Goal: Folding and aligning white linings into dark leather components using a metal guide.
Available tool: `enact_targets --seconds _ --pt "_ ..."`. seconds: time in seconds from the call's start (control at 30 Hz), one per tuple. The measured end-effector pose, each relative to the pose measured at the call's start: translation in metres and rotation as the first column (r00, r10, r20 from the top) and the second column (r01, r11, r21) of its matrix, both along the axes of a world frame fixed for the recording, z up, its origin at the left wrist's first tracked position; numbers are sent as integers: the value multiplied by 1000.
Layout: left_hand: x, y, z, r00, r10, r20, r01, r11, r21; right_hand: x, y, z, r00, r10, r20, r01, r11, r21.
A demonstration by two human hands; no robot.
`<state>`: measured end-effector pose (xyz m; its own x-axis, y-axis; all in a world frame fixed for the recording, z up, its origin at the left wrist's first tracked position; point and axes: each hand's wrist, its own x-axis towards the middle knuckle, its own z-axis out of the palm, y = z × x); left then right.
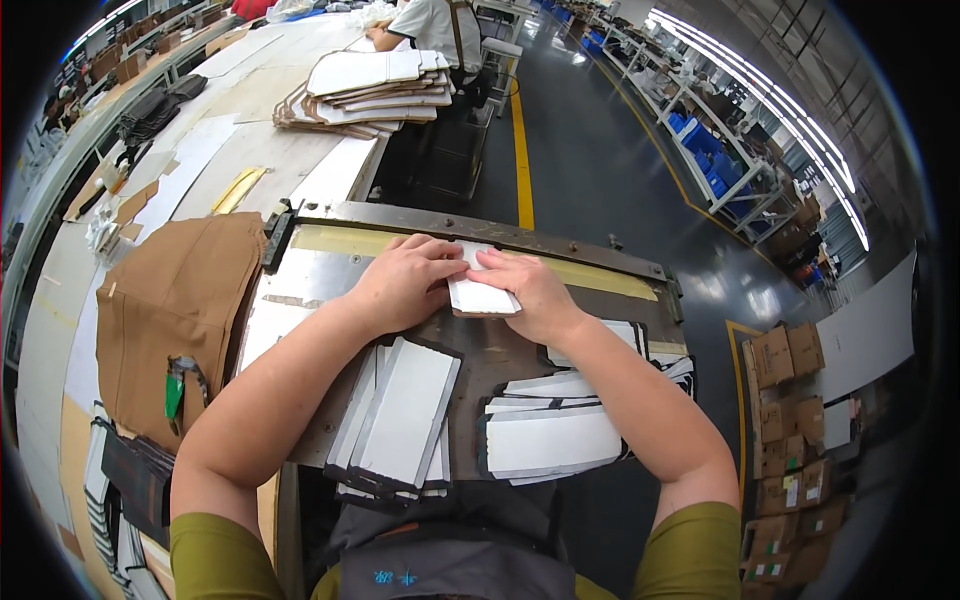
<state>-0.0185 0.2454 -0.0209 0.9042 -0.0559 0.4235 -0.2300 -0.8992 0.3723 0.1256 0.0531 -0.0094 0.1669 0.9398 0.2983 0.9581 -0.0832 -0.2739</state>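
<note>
Both of my hands meet at the far side of a metal-topped bench, over a small white panel (485, 295) with a brownish edge. My left hand (412, 280) grips its left side with bent fingers. My right hand (528, 292) holds the right side, fingers laid over the top face; its thumb side is partly hidden. Closer to me on the bench lies a leaning stack of white panels with black borders (408, 410). Another spread pile of similar white panels (552, 440) lies under and beside my right forearm.
A metal bar (480, 232) runs along the bench's far edge. Brown fabric (180, 310) hangs over the left table. Farther off, a stack of white-and-brown sheets (375, 85) sits near a seated person (430, 30). Cardboard boxes (790, 440) are piled at right, beyond the aisle line.
</note>
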Motion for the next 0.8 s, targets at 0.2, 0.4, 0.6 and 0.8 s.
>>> enact_targets --seconds 0.2,0.4,0.6,0.8 --pt "-2 -1 6 995 81 -63 -77 995 64 -6 2 1 999 -8 34 7 1000 10" --pt "-1 -1 4 994 93 -52 -87 990 111 -10 1 5 999 -15 49 13 999 31" --pt "-4 -3 12 989 110 -94 -96 986 134 -12 1 5 1000 -8 29 6 998 65" --pt "-3 -3 14 987 95 -129 -79 990 120 -10 0 3 1000 -5 6 4 998 69"
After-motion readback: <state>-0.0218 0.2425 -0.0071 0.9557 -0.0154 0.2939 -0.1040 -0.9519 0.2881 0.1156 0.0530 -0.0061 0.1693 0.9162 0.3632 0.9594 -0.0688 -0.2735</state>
